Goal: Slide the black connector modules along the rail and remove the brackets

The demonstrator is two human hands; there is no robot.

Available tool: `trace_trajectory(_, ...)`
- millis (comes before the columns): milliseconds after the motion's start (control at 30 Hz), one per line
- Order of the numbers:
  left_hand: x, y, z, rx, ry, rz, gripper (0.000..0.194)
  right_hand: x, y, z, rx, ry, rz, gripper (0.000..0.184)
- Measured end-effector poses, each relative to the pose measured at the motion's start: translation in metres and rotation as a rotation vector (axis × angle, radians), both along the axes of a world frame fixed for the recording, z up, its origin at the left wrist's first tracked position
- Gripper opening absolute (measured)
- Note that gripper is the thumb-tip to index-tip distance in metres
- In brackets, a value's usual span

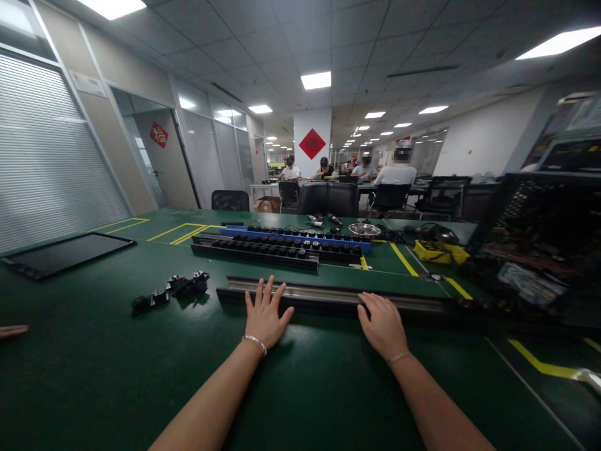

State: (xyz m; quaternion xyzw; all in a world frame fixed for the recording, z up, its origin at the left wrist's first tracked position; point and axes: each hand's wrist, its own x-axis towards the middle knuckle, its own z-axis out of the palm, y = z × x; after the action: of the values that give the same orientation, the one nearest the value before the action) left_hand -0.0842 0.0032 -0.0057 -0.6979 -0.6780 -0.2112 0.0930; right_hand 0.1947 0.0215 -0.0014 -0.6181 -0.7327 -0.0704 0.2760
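Observation:
A long black channel rail (323, 302), with a lighter inside, lies across the green table in front of me. My left hand (265, 319) is open, its fingers spread over the rail's left part and its thumb out to the right. Farther right, my right hand (382, 322) has its fingers close together and bent over the rail's near edge, the thumb against the front side. Their fingertips partly hide the rail. To the left of it lies a small cluster of black parts (171, 290).
Beyond the rail stand black rails (253, 254) and a blue rail (300, 235) filled with round black parts. A metal bowl (364, 230), yellow tray (440, 252) and dark tablet-like panel (70, 254) lie around. Another person's fingers (13, 331) show at left. Several people sit farther back.

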Motion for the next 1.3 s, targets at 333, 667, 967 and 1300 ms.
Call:
trace_trajectory(333, -0.009, -0.003, -0.012, -0.043, 0.029, 0.019, 0.064, 0.088, 0.001, 0.003, 0.258, 0.177, -0.599, 0.055)
trace_trajectory(667, -0.006, -0.013, -0.016, -0.104, 0.072, -0.01, 0.082, 0.119, 0.013, -0.01, 0.062, 0.317, -0.656, 0.062)
trace_trajectory(967, -0.004, -0.01, -0.01, -0.065, 0.033, 0.028, 0.056, 0.112, 0.009, -0.007, 0.157, 0.36, -0.624, 0.053)
trace_trajectory(1300, -0.005, -0.009, -0.012, -0.025, 0.042, 0.0, 0.052, 0.101, 0.005, 0.003, 0.142, 0.352, -0.603, 0.051)
